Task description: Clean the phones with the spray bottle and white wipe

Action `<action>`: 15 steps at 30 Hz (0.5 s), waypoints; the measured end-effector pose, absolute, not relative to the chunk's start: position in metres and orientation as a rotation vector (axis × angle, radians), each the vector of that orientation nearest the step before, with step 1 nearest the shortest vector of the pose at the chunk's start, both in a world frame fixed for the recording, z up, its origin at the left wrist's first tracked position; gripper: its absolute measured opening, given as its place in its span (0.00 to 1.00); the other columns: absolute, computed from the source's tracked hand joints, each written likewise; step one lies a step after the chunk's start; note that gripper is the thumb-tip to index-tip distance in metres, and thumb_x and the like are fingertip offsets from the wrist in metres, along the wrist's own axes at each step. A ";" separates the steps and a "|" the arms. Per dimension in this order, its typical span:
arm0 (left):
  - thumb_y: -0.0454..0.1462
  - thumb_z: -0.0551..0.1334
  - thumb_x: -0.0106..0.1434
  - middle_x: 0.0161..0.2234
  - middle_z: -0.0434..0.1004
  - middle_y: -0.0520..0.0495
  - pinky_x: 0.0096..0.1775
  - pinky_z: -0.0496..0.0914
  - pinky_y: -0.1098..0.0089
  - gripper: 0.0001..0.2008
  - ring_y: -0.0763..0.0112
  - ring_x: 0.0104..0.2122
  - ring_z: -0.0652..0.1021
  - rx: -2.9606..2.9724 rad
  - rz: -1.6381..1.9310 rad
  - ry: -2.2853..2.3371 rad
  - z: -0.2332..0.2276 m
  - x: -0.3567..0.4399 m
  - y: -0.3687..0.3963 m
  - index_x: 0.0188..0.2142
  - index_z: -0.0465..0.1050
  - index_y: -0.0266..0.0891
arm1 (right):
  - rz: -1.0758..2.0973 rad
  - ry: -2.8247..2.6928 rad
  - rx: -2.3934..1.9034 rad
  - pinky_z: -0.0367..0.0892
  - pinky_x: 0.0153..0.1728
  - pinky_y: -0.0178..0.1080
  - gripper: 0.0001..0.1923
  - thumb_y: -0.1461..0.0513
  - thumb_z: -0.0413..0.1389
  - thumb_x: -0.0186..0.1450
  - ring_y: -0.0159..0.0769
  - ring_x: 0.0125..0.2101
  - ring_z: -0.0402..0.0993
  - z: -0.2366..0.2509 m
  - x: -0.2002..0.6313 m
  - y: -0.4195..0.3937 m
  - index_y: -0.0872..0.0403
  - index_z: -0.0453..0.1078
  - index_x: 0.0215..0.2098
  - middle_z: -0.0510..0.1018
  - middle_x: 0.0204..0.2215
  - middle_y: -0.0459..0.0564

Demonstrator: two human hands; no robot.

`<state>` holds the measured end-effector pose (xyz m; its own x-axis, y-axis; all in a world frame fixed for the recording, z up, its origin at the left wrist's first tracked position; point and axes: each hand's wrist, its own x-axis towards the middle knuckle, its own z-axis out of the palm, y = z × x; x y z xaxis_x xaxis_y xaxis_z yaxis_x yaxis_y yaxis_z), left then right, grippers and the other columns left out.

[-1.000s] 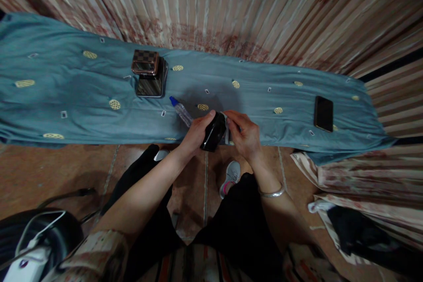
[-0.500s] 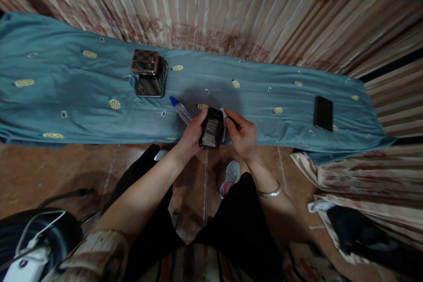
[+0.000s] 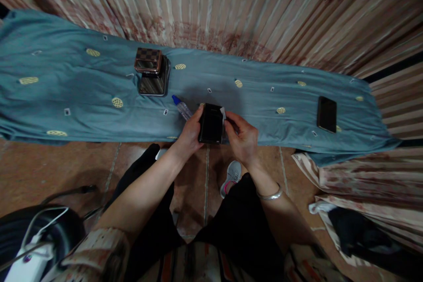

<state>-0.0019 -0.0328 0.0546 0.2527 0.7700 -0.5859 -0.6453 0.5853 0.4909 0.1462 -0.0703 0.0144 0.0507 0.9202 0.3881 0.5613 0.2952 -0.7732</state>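
Note:
My left hand [image 3: 191, 131] is closed around the left edge of a glossy black phone [image 3: 210, 125], tilted toward me over the front of the cloth-covered surface. My right hand [image 3: 243, 136] pinches a small greyish-white wipe [image 3: 223, 115] against the phone's right edge; I cannot tell whether it is cloth or paper. Just beyond my left hand lies a clear bottle [image 3: 183, 109] with a blue cap, its near end close to my fingers. Further left rests a stack of dark glossy phones [image 3: 152, 83], topped by a brown checkered one [image 3: 148, 60].
Another black phone [image 3: 327, 114] lies on the right part of the blue-green cloth [image 3: 257, 119]. Pleated curtains [image 3: 211, 9] hang behind it. At lower left, a white power strip [image 3: 28, 264] with cables rests by a round black object [image 3: 66, 229].
The phone in my left hand has tilted, so its face went from reflecting the curtain to plain black. My right hand keeps the wipe at its right edge. The view shifted slightly.

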 end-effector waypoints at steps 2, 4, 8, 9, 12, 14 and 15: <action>0.43 0.50 0.79 0.34 0.86 0.44 0.44 0.80 0.67 0.20 0.65 0.35 0.86 0.150 0.969 0.898 0.056 -0.002 -0.032 0.47 0.78 0.34 | 0.467 -1.657 -1.366 0.81 0.53 0.46 0.15 0.58 0.55 0.73 0.41 0.48 0.86 0.015 0.145 -0.071 0.47 0.80 0.53 0.88 0.49 0.49; 0.43 0.51 0.79 0.34 0.86 0.43 0.44 0.80 0.66 0.20 0.64 0.35 0.86 0.152 0.966 0.888 0.056 -0.003 -0.031 0.49 0.78 0.33 | 0.463 -1.678 -1.346 0.81 0.53 0.45 0.15 0.58 0.55 0.73 0.41 0.48 0.86 0.016 0.144 -0.073 0.47 0.80 0.53 0.88 0.49 0.49; 0.45 0.48 0.79 0.35 0.87 0.41 0.44 0.81 0.64 0.25 0.62 0.36 0.86 0.165 0.956 0.867 0.055 -0.008 -0.027 0.52 0.79 0.32 | 0.474 -1.711 -1.343 0.81 0.52 0.44 0.14 0.59 0.55 0.74 0.40 0.47 0.86 0.018 0.140 -0.078 0.47 0.80 0.53 0.88 0.48 0.48; 0.45 0.47 0.79 0.35 0.87 0.40 0.43 0.81 0.64 0.25 0.61 0.37 0.87 0.169 0.958 0.872 0.055 -0.010 -0.026 0.52 0.79 0.32 | 0.479 -1.718 -1.341 0.81 0.51 0.43 0.14 0.59 0.55 0.73 0.39 0.46 0.86 0.019 0.139 -0.080 0.47 0.80 0.52 0.88 0.48 0.48; 0.47 0.48 0.78 0.37 0.87 0.39 0.43 0.81 0.63 0.26 0.60 0.37 0.87 0.183 0.976 0.875 0.055 -0.015 -0.023 0.52 0.79 0.32 | 0.481 -1.729 -1.300 0.81 0.49 0.42 0.11 0.59 0.57 0.73 0.39 0.43 0.87 0.023 0.135 -0.084 0.47 0.80 0.50 0.89 0.45 0.47; 0.47 0.49 0.78 0.37 0.87 0.40 0.43 0.81 0.62 0.25 0.60 0.37 0.87 0.173 0.994 0.870 0.055 -0.018 -0.021 0.53 0.79 0.33 | 0.477 -1.739 -1.268 0.81 0.48 0.41 0.10 0.60 0.57 0.72 0.38 0.41 0.87 0.027 0.134 -0.086 0.47 0.80 0.48 0.89 0.43 0.47; 0.47 0.49 0.78 0.37 0.87 0.40 0.43 0.82 0.62 0.25 0.60 0.37 0.87 0.164 1.004 0.865 0.054 -0.019 -0.020 0.54 0.79 0.33 | 0.474 -1.749 -1.259 0.81 0.48 0.41 0.10 0.61 0.58 0.72 0.38 0.41 0.87 0.029 0.134 -0.087 0.47 0.80 0.47 0.89 0.42 0.47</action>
